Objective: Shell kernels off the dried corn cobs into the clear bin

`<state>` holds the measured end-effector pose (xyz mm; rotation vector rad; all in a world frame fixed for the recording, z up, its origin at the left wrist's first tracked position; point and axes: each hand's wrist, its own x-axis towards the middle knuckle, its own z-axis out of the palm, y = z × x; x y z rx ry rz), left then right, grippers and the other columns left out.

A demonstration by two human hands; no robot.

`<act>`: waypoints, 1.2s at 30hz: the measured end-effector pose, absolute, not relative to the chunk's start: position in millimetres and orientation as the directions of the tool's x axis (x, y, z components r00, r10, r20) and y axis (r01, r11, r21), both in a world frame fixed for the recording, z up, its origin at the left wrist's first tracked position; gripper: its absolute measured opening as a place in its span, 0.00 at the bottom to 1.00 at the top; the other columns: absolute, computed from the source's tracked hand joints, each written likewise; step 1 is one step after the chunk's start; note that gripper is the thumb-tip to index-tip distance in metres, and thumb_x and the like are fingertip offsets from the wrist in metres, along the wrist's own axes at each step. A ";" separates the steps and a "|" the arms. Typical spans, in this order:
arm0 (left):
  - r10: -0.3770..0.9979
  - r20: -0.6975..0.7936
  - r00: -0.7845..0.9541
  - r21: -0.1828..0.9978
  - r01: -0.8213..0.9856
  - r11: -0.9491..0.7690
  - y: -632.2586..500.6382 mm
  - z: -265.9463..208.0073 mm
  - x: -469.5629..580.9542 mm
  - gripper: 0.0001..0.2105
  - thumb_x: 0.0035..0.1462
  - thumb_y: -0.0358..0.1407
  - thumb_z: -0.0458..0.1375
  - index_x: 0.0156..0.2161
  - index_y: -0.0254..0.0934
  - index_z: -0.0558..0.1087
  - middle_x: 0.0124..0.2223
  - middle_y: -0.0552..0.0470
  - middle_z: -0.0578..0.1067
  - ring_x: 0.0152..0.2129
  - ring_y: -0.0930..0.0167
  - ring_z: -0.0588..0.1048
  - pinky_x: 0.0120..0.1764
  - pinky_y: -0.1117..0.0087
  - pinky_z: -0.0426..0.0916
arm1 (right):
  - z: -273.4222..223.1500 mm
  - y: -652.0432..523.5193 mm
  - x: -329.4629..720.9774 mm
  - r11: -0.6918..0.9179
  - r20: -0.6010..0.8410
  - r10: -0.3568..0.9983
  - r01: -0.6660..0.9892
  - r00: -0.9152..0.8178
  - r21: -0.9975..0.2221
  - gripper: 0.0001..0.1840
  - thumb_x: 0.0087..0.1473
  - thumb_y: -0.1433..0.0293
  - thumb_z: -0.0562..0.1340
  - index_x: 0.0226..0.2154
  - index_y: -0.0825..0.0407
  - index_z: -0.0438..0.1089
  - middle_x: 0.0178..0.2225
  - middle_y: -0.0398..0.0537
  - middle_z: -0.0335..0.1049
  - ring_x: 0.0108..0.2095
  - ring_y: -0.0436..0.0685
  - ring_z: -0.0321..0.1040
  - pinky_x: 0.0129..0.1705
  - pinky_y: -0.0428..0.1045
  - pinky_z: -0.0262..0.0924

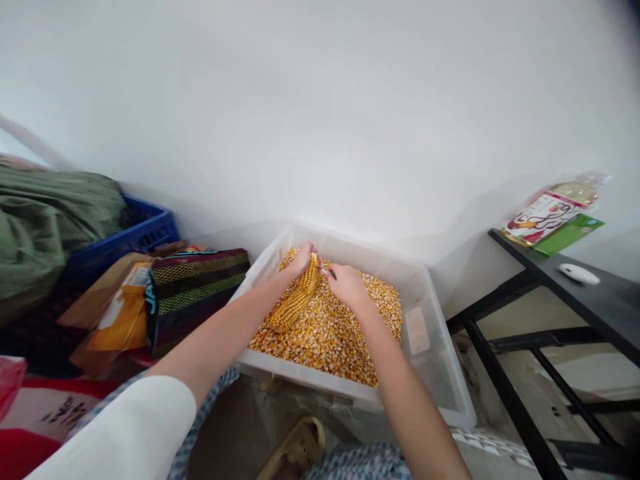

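Note:
My left hand (303,256) is closed round the upper end of a yellow corn cob (311,275), which tilts over the loose kernels. My right hand (346,283) is closed on a thin tool (333,273) with a dark green handle. Its slender tip points left and meets the side of the cob, or comes very near it; the exact contact is too small to tell. Another corn cob (290,311) lies on the loose corn kernels (325,340) just below the held one. The kernels fill much of a translucent plastic bin (425,373), over which both hands work.
A white wall stands behind the bin. At left are a blue crate (150,227) with green cloth (55,220) and a striped mesh bag (200,287). A dark table (615,300) at right carries a bottle (550,210) and a white mouse (579,273). A clog (300,447) shows below.

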<state>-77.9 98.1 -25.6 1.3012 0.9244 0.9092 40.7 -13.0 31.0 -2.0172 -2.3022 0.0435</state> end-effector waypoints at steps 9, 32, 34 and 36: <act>0.934 0.004 0.356 1.000 -0.019 0.003 99.4 -26.0 -76.7 0.23 0.55 0.37 0.35 0.24 0.33 0.70 0.14 0.49 0.66 0.15 0.69 0.65 0.27 0.68 0.64 | 30.3 -13.2 41.3 0.144 0.041 0.989 0.987 -0.141 -0.077 0.21 0.61 0.61 0.44 0.40 0.51 0.69 0.39 0.53 0.73 0.39 0.56 0.68 0.38 0.46 0.53; 0.906 0.232 0.354 0.863 0.355 -0.359 80.7 -30.0 -60.9 0.21 0.53 0.36 0.39 0.19 0.36 0.70 0.22 0.47 0.72 0.27 0.66 0.71 0.34 0.68 0.63 | 52.7 -10.7 64.4 0.212 -0.102 0.971 0.975 -0.218 -0.068 0.19 0.59 0.65 0.48 0.35 0.54 0.72 0.38 0.55 0.74 0.38 0.55 0.69 0.39 0.45 0.55; 0.889 0.248 0.386 0.855 0.344 -0.388 80.0 -28.9 -60.1 0.21 0.53 0.37 0.38 0.19 0.36 0.70 0.21 0.47 0.72 0.26 0.67 0.70 0.34 0.68 0.63 | 53.1 -11.6 64.3 0.220 -0.089 0.970 0.974 -0.224 -0.059 0.18 0.59 0.66 0.49 0.35 0.55 0.72 0.37 0.56 0.74 0.38 0.55 0.69 0.39 0.45 0.55; 0.892 0.240 0.382 0.870 0.323 -0.373 79.9 -27.2 -61.3 0.21 0.52 0.36 0.38 0.19 0.36 0.69 0.22 0.47 0.71 0.26 0.67 0.70 0.34 0.69 0.63 | 50.7 -13.5 57.9 0.207 -0.059 0.976 0.977 -0.209 -0.040 0.18 0.58 0.66 0.49 0.35 0.56 0.73 0.37 0.58 0.74 0.38 0.57 0.69 0.40 0.46 0.56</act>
